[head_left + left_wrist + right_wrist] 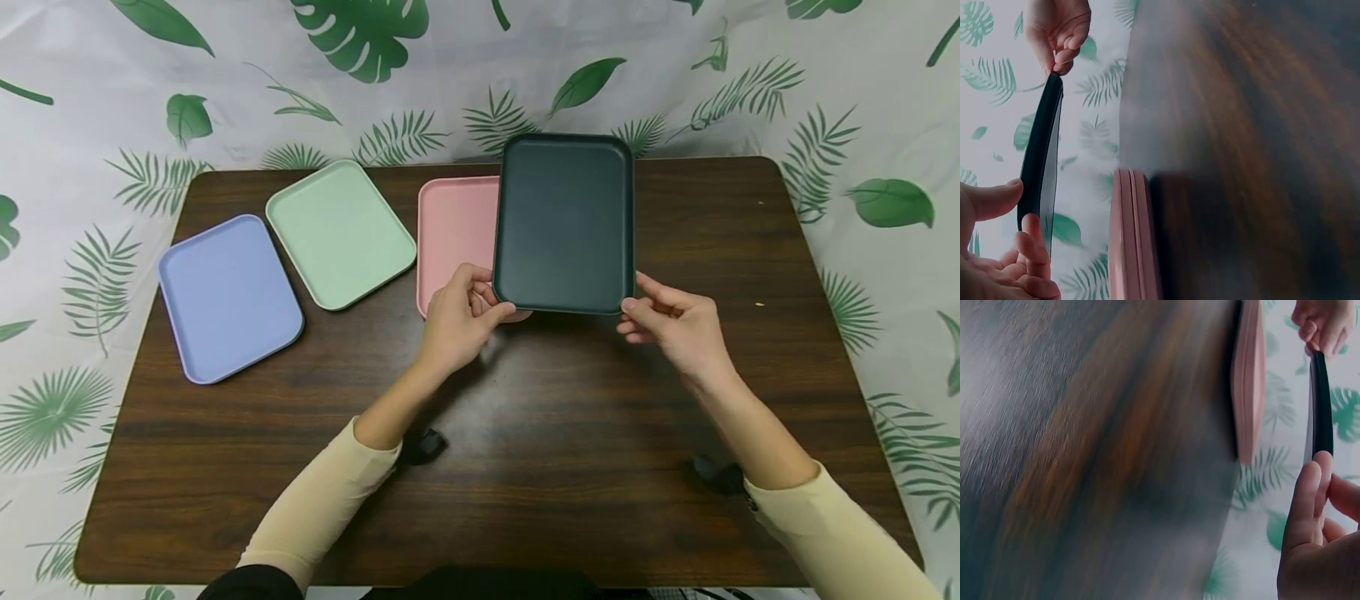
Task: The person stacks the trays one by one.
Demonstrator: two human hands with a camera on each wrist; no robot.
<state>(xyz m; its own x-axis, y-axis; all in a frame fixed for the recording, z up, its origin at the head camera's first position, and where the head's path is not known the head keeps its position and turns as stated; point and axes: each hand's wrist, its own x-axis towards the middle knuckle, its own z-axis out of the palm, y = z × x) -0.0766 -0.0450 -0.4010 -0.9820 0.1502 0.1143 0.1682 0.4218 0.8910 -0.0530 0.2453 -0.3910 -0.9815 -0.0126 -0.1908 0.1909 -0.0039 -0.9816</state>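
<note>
A dark green rectangular tray (pixel 566 223) is held up above the table, its shallow inside facing the head camera. My left hand (pixel 459 321) pinches its near left corner between thumb and fingers. At the near right corner, my right hand (pixel 675 325) pinches it the same way. Both wrist views show the dark tray (pixel 1040 150) edge-on, raised off the table. Partly hidden behind it is a pink tray (pixel 453 237) on the table. In the left wrist view the pink edge (pixel 1129 237) has layered lines; I cannot tell whether trays are stacked there.
On the left of the brown wooden table (pixel 570 450) lie a light green tray (pixel 341 235) and a blue tray (pixel 231 298), both turned at an angle. A leaf-patterned white cloth (pixel 247 50) hangs behind the table's far edge.
</note>
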